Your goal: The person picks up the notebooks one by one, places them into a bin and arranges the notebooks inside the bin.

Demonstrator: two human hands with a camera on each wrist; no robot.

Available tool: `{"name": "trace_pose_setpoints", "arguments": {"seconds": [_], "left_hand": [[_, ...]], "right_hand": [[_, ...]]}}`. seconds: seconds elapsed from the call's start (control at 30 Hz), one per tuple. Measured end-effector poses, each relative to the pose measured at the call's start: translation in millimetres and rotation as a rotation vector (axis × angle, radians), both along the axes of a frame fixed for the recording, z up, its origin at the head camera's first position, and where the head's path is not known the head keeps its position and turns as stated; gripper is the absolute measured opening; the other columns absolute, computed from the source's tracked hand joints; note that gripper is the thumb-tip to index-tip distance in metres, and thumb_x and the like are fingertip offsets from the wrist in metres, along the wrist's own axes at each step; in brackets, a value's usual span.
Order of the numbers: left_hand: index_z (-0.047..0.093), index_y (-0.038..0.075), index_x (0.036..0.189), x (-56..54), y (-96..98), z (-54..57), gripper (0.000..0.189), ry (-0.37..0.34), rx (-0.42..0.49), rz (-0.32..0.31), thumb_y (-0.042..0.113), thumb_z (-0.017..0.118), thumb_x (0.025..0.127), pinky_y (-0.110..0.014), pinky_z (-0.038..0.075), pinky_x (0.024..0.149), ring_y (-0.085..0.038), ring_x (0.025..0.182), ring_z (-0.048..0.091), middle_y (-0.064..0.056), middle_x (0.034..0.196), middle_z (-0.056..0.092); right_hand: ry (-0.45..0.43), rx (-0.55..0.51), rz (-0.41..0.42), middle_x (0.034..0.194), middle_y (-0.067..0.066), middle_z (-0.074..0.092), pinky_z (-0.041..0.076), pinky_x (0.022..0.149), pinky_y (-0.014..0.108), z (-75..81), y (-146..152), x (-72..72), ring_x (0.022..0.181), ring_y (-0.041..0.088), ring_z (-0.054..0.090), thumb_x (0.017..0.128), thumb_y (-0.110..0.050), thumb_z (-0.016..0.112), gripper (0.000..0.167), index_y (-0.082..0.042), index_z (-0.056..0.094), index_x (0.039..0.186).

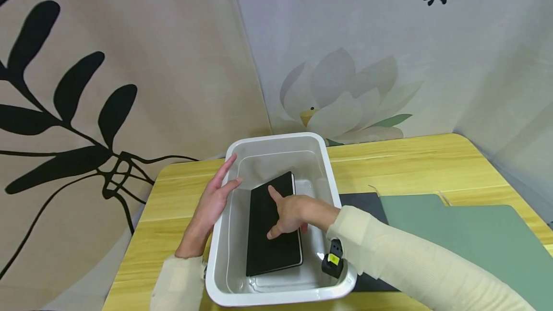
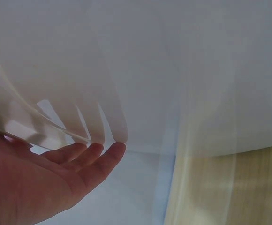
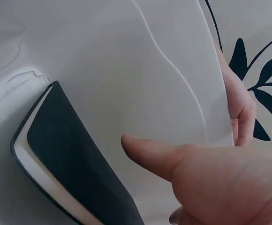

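Note:
A black-covered notebook with pale page edges lies slanted in a white plastic basin. Above its cover is my right hand, with two digits spread apart over the black surface. Another fingertip shows by the page edge. In the right wrist view, an extended digit of the right hand stands apart from the notebook; the lower fingers are mostly out of frame. My left hand rests at the basin's left side, and its straight fingertips touch the outer wall in the left wrist view.
The basin stands on a wood-grain table. Right of it lie a dark flat sheet and green flat sheets, partly under my right sleeve. Printed curtains hang behind the table.

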State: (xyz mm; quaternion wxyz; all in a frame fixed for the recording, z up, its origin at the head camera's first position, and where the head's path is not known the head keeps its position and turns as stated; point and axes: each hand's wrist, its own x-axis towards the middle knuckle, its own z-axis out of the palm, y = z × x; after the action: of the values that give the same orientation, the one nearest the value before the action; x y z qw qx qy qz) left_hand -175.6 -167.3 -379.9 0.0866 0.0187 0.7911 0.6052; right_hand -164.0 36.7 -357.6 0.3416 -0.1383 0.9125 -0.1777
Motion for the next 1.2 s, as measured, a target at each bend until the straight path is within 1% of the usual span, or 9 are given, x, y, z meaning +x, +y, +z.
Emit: {"name": "trace_pose_setpoints", "arguments": {"seconds": [0.2, 0.27, 0.4, 0.5, 0.6, 0.83, 1.0, 1.1, 1.2], "left_hand": [[0.031, 0.039, 0.154, -0.2, 0.5, 0.4, 0.055, -0.002, 0.005, -0.002, 0.026, 0.048, 0.104, -0.056, 0.05, 0.092, -0.042, 0.131, 0.044, -0.004, 0.161, 0.027], [0.031, 0.039, 0.154, -0.2, 0.6, 0.6, 0.055, 0.0, 0.004, -0.004, 0.026, 0.048, 0.104, -0.056, 0.049, 0.092, -0.041, 0.132, 0.043, -0.003, 0.161, 0.026], [0.03, 0.039, 0.154, 0.4, 0.5, 0.8, 0.055, 0.0, 0.01, -0.01, 0.025, 0.047, 0.104, -0.057, 0.049, 0.093, -0.041, 0.133, 0.042, -0.002, 0.162, 0.025], [0.03, 0.039, 0.154, 0.7, 0.3, 1.0, 0.055, -0.001, 0.007, -0.01, 0.027, 0.047, 0.104, -0.059, 0.048, 0.094, -0.041, 0.134, 0.041, -0.002, 0.162, 0.024], [0.03, 0.04, 0.154, 0.8, 0.3, 1.2, 0.054, -0.002, -0.007, -0.006, 0.029, 0.047, 0.104, -0.059, 0.047, 0.094, -0.04, 0.134, 0.041, -0.001, 0.162, 0.024], [0.03, 0.041, 0.154, 0.5, 0.5, 1.2, 0.054, -0.003, -0.012, 0.0, 0.031, 0.048, 0.103, -0.06, 0.046, 0.096, -0.038, 0.135, 0.041, -0.001, 0.163, 0.023], [0.03, 0.041, 0.154, 1.1, 0.5, 0.8, 0.054, -0.006, -0.007, -0.003, 0.032, 0.047, 0.104, -0.063, 0.045, 0.095, -0.042, 0.135, 0.04, -0.002, 0.162, 0.024], [0.03, 0.041, 0.154, 1.3, 0.6, 0.6, 0.054, -0.005, -0.007, -0.004, 0.032, 0.047, 0.104, -0.064, 0.045, 0.095, -0.043, 0.136, 0.04, -0.002, 0.162, 0.023], [0.03, 0.041, 0.154, 1.2, 0.7, 0.6, 0.054, -0.003, -0.006, -0.005, 0.032, 0.047, 0.104, -0.064, 0.045, 0.095, -0.043, 0.136, 0.04, -0.002, 0.163, 0.023]], "right_hand": [[0.004, 0.019, 0.004, 0.13, 0.013, 0.064, 0.056, 0.064, 0.032, 0.1, 0.2, -0.8, 0.065, 0.028, 0.07, 0.082, -0.045, 0.079, 0.113, -0.024, 0.001, 0.161], [0.005, 0.027, 0.005, 0.124, 0.014, 0.067, 0.057, 0.065, 0.033, 0.0, 0.2, -0.9, 0.063, 0.027, 0.069, 0.081, -0.046, 0.079, 0.113, -0.024, 0.0, 0.161], [0.008, 0.044, 0.005, 0.1, 0.011, 0.071, 0.057, 0.066, 0.033, -0.2, -0.1, -0.9, 0.056, 0.022, 0.062, 0.081, -0.048, 0.079, 0.115, -0.024, 0.0, 0.161], [0.008, 0.056, 0.004, 0.081, 0.007, 0.068, 0.056, 0.064, 0.032, -0.5, -0.3, -1.0, 0.05, 0.018, 0.053, 0.08, -0.049, 0.078, 0.116, -0.024, 0.0, 0.161], [0.005, 0.065, 0.004, 0.074, 0.006, 0.064, 0.053, 0.061, 0.031, -0.8, -0.4, -1.4, 0.047, 0.016, 0.046, 0.08, -0.05, 0.078, 0.116, -0.023, -0.001, 0.16], [0.01, 0.088, 0.01, 0.074, 0.007, 0.065, 0.054, 0.062, 0.031, -0.8, -0.7, -1.3, 0.047, 0.015, 0.044, 0.08, -0.053, 0.077, 0.117, -0.02, -0.002, 0.16], [0.009, 0.077, 0.0, 0.084, 0.006, 0.066, 0.053, 0.062, 0.031, -0.6, -0.3, -0.9, 0.052, 0.016, 0.047, 0.079, -0.054, 0.077, 0.116, -0.02, 0.001, 0.161], [0.014, 0.074, -0.005, 0.089, 0.006, 0.068, 0.052, 0.06, 0.03, -0.4, -0.1, -0.5, 0.051, 0.017, 0.047, 0.079, -0.055, 0.077, 0.116, -0.02, 0.003, 0.161], [0.015, 0.073, -0.006, 0.107, 0.008, 0.071, 0.05, 0.057, 0.029, -0.5, 0.0, -0.2, 0.051, 0.017, 0.047, 0.079, -0.055, 0.076, 0.115, -0.019, 0.004, 0.161]]}}
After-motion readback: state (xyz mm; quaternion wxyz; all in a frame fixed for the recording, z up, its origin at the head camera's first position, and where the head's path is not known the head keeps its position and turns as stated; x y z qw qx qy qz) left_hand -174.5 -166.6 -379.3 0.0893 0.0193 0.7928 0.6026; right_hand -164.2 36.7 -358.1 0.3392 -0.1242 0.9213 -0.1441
